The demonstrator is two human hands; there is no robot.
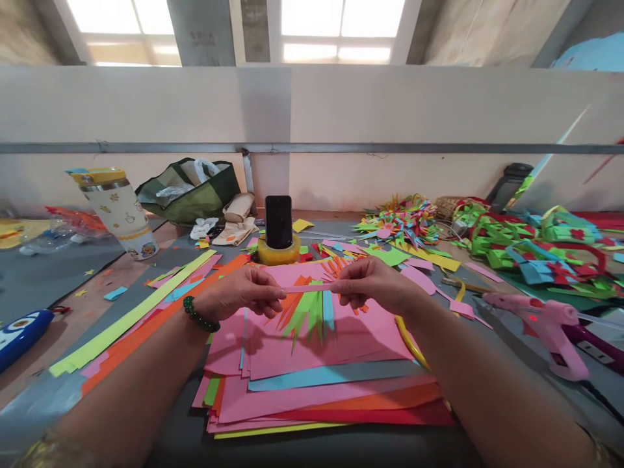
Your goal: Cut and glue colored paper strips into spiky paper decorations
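A narrow pink paper strip (307, 288) is stretched level between my two hands. My left hand (253, 291), with a green bead bracelet on its wrist, pinches one end. The other end is pinched between thumb and fingers of my right hand (363, 283). Just below the strip, green pointed paper pieces (309, 315) fan out beside orange ones (291, 304) and a blue one (328, 312). They lie on a stack of coloured paper sheets (292, 354), pink on top. Behind my right hand, a cluster of orange pointed paper (336, 265) is partly hidden.
A phone (279, 222) stands in a yellow tape roll (279, 250) behind the stack. To the right lie a pink glue gun (546, 325) and paper baskets (546, 260). Long paper strips (136, 312), a tumbler (117, 211) and a green bag (195, 195) are on the left.
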